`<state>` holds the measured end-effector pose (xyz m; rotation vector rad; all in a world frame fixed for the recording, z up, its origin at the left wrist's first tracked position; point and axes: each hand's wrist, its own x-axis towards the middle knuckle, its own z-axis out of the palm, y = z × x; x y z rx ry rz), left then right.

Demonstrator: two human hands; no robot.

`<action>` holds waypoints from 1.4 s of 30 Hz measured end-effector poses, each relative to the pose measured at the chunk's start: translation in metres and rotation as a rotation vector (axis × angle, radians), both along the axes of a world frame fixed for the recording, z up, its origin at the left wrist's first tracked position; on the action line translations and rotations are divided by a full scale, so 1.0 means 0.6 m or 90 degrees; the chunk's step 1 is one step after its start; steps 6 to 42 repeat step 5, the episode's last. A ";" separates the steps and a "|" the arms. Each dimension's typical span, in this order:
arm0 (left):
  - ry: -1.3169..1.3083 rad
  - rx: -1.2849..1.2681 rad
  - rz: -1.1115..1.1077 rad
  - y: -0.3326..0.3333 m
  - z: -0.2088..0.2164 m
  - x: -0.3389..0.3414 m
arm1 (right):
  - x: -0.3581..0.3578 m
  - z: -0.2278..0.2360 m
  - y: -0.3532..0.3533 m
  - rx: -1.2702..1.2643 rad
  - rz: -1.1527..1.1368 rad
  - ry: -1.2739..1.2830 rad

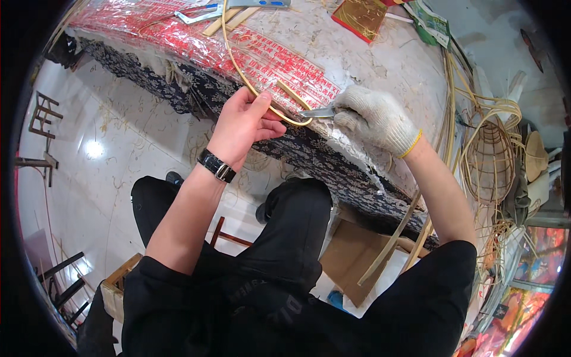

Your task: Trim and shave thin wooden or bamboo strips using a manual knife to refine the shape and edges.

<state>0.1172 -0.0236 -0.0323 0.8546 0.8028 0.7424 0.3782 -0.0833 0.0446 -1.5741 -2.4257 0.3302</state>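
Observation:
My left hand (245, 124), bare with a black-strapped watch at the wrist, pinches a long thin bamboo strip (234, 58). The strip runs up past the far edge of the view, and its near end curls round toward the right. My right hand (375, 116), in a white knitted glove with a yellow cuff, grips a knife. Its grey blade (319, 112) points left and lies close to the curled end of the strip; whether they touch, I cannot tell. The handle is hidden in the glove. Just beyond, a short bamboo piece (293, 94) rests at the table edge.
Red-printed plastic covers part of the table (410, 71), which has a dark patterned cloth side. On it lie a saw-like tool (202, 13) and a red tray (360, 21). At right stands a woven bamboo frame (489, 160). Cardboard (348, 253) lies below; stools (44, 116) stand left.

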 end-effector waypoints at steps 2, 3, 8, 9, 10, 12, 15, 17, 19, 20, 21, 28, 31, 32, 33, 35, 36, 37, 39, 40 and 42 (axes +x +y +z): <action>-0.005 -0.001 0.000 0.000 0.000 -0.001 | -0.003 0.002 -0.001 -0.001 -0.010 -0.004; -0.008 -0.003 0.000 0.000 -0.001 0.000 | -0.002 0.002 0.000 -0.001 -0.010 -0.004; -0.013 -0.005 0.000 0.000 -0.001 0.000 | 0.001 -0.004 0.001 0.025 0.008 -0.007; -0.013 -0.005 0.000 0.000 -0.001 0.000 | 0.001 -0.004 0.001 0.025 0.008 -0.007; -0.013 -0.005 0.000 0.000 -0.001 0.000 | 0.001 -0.004 0.001 0.025 0.008 -0.007; -0.013 -0.005 0.000 0.000 -0.001 0.000 | 0.001 -0.004 0.001 0.025 0.008 -0.007; -0.013 -0.005 0.000 0.000 -0.001 0.000 | 0.001 -0.004 0.001 0.025 0.008 -0.007; -0.013 -0.005 0.000 0.000 -0.001 0.000 | 0.001 -0.004 0.001 0.025 0.008 -0.007; -0.013 -0.005 0.000 0.000 -0.001 0.000 | 0.001 -0.004 0.001 0.025 0.008 -0.007; -0.013 -0.005 0.000 0.000 -0.001 0.000 | 0.001 -0.004 0.001 0.025 0.008 -0.007; -0.013 -0.005 0.000 0.000 -0.001 0.000 | 0.001 -0.004 0.001 0.025 0.008 -0.007; -0.013 -0.005 0.000 0.000 -0.001 0.000 | 0.001 -0.004 0.001 0.025 0.008 -0.007; -0.013 -0.005 0.000 0.000 -0.001 0.000 | 0.001 -0.004 0.001 0.025 0.008 -0.007; -0.013 -0.005 0.000 0.000 -0.001 0.000 | 0.001 -0.004 0.001 0.025 0.008 -0.007; -0.013 -0.005 0.000 0.000 -0.001 0.000 | 0.001 -0.004 0.001 0.025 0.008 -0.007; -0.013 -0.005 0.000 0.000 -0.001 0.000 | 0.001 -0.004 0.001 0.025 0.008 -0.007; -0.013 -0.005 0.000 0.000 -0.001 0.000 | 0.001 -0.004 0.001 0.025 0.008 -0.007; -0.013 -0.005 0.000 0.000 -0.001 0.000 | 0.001 -0.004 0.001 0.025 0.008 -0.007; -0.013 -0.005 0.000 0.000 -0.001 0.000 | 0.001 -0.004 0.001 0.025 0.008 -0.007; -0.013 -0.005 0.000 0.000 -0.001 0.000 | 0.001 -0.004 0.001 0.025 0.008 -0.007; -0.013 -0.005 0.000 0.000 -0.001 0.000 | 0.001 -0.004 0.001 0.025 0.008 -0.007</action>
